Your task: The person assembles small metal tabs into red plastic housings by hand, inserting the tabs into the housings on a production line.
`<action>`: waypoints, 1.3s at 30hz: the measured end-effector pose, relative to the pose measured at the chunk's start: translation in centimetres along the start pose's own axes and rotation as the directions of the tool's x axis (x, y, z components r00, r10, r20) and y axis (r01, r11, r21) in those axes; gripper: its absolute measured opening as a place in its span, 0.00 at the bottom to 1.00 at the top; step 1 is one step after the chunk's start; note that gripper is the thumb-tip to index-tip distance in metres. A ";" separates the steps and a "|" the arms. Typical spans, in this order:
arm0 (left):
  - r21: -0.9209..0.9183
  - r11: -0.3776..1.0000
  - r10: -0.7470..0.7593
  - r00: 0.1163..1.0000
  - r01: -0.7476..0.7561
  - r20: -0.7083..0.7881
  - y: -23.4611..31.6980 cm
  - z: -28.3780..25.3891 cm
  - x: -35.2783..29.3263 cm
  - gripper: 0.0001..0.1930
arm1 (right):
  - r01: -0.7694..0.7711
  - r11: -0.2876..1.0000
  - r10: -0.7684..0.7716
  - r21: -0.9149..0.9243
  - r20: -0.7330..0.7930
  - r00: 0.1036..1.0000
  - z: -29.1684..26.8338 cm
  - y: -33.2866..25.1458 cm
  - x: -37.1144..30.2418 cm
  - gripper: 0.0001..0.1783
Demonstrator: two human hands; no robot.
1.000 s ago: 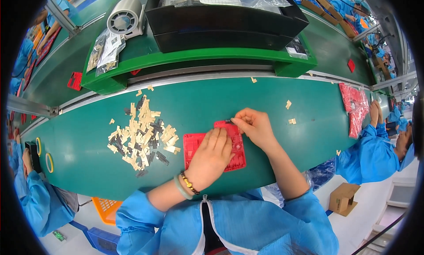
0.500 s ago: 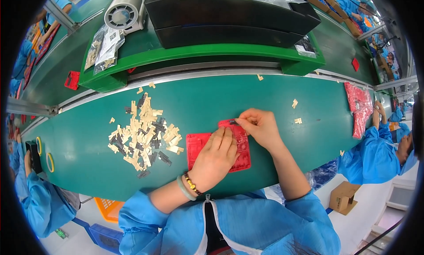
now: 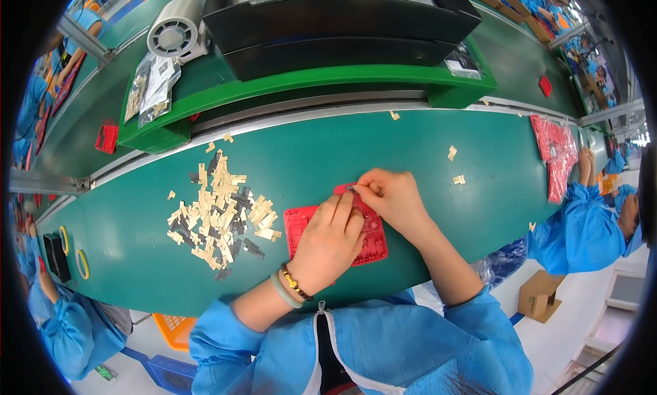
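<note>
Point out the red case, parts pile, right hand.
Red case (image 3: 374,246): head view, on its lower right part.
Parts pile (image 3: 220,214): head view, middle of the heap.
Right hand (image 3: 397,198): head view, back of the hand.

I count, over my remote feed, one left hand and one right hand at one red plastic case, plus one small dark part. Two yellow rings, two bracelets and one fan also show; the heaped clips overlap beyond my counting.

This is a factory assembly floor: long green workbench, heaped small parts, blue-smocked co-workers.
</note>
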State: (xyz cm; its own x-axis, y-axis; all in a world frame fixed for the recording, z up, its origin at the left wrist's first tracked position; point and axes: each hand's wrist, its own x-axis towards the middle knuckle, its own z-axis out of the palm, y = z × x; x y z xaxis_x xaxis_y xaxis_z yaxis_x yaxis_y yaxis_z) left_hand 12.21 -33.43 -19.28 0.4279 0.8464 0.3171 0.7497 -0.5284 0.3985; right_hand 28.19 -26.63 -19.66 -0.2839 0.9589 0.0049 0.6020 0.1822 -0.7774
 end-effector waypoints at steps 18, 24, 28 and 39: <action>-0.091 0.993 -0.072 0.995 0.079 0.075 -3.1 -4.4 -1.2 0.22 | 0.357 0.790 -0.462 -0.498 -0.102 0.881 -0.1 1.0 -3.1 0.14; 0.281 0.942 -0.225 0.966 0.183 0.127 -10.1 -8.7 -8.7 0.30 | 0.364 0.768 -0.476 -0.527 -0.090 0.875 0.0 0.7 -2.7 0.18; 0.119 0.954 -0.273 0.962 0.273 -0.019 -10.9 -9.8 -9.8 0.27 | 0.326 0.815 -0.410 -0.478 -0.079 0.909 0.1 1.1 -3.1 0.18; -0.054 0.954 -0.296 0.955 0.296 0.010 -11.2 -11.2 -8.8 0.09 | 0.586 0.539 -0.492 -0.605 0.338 0.802 -2.4 0.7 -0.7 0.32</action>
State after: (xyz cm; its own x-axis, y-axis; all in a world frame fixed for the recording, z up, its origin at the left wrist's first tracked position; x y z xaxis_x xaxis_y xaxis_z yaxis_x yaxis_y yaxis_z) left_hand -5.60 -35.70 -16.93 0.1922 0.9655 0.1759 0.8145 -0.2569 0.5202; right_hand 30.58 -26.64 -18.76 -0.7761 0.6061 0.1740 0.6100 0.7916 -0.0361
